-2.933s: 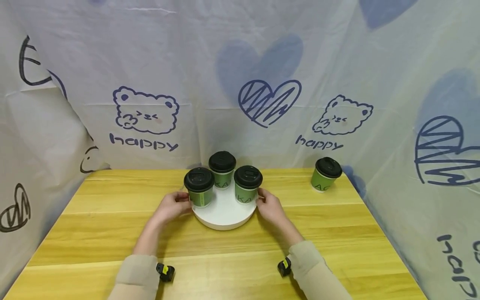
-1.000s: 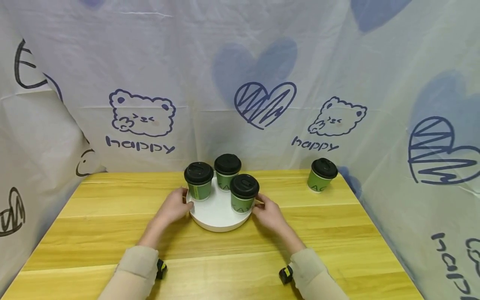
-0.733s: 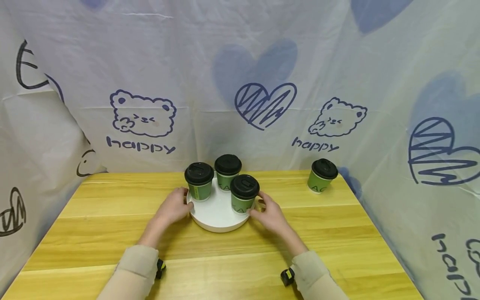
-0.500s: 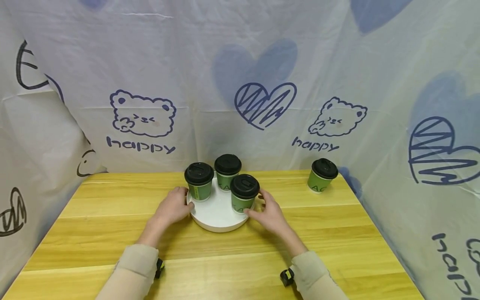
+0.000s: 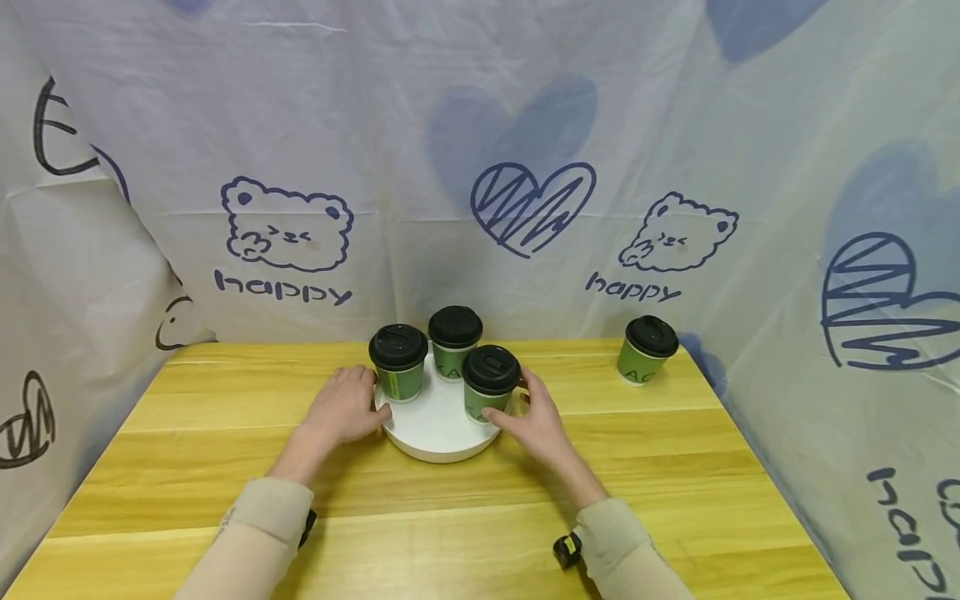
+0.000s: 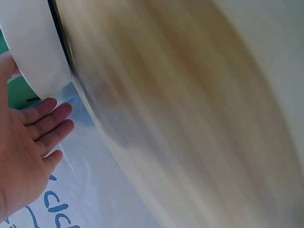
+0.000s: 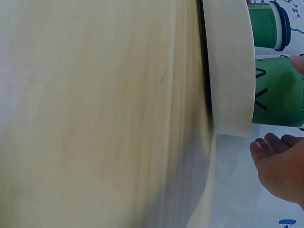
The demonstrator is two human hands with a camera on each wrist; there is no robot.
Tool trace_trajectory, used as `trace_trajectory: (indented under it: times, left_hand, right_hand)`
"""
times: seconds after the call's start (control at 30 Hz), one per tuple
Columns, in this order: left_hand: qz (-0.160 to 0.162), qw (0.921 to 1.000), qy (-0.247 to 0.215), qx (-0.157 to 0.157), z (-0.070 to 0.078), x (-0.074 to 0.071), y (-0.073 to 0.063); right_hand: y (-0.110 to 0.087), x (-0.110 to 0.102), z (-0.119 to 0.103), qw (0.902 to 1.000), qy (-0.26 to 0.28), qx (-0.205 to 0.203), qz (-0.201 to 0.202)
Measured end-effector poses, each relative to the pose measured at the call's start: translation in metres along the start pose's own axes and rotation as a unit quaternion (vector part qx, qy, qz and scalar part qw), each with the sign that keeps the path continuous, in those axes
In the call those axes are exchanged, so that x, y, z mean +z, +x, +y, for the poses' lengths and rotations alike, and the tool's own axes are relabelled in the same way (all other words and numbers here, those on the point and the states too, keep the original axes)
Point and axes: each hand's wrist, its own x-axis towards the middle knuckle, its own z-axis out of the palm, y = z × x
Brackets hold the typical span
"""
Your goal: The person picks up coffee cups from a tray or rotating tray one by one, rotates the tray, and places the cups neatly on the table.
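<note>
Head view, stand: a white round stand [image 5: 431, 429] sits mid-table on the wood-grain table [image 5: 450, 533], toward the far edge.
Head view, cups on stand: three, upright and lidded: left cup [image 5: 400, 364], far cup [image 5: 454, 339], right cup [image 5: 491, 373].
Head view, cup off stand: the fourth cup [image 5: 648, 350] is upright on the table, far right, well apart from both hands.
Progress: three cups are in place; in my judgement the work is partly done, with the fourth cup's placing the likely remainder.
Head view, left hand [image 5: 347, 406]: at the stand's left edge, just beside the left cup; fingers extended, holding nothing apparent.
Head view, right hand [image 5: 536, 421]: right of the right cup, thumb across its near side, fingers behind it on the right.
Left wrist view, left hand: palm and fingers spread beside the stand's rim; contact unconfirmed.
Right wrist view, right cup: standing on the stand, between thumb and bent fingers of the right hand; a gap shows beside the fingers, so whether it is gripped cannot be told.
Right wrist view, second cup: partly visible; which one is undetermined.
</note>
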Motion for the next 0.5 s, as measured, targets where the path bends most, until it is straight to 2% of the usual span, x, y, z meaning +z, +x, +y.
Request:
trace_trajectory:
  times: [0.5]
  left_hand:
    - [0.001,0.9996,0.023,0.017,-0.0042,-0.001,-0.0019]
  right_hand:
    - [0.0034,0.008,-0.0021,0.9982,0.059,-0.006,0.008]
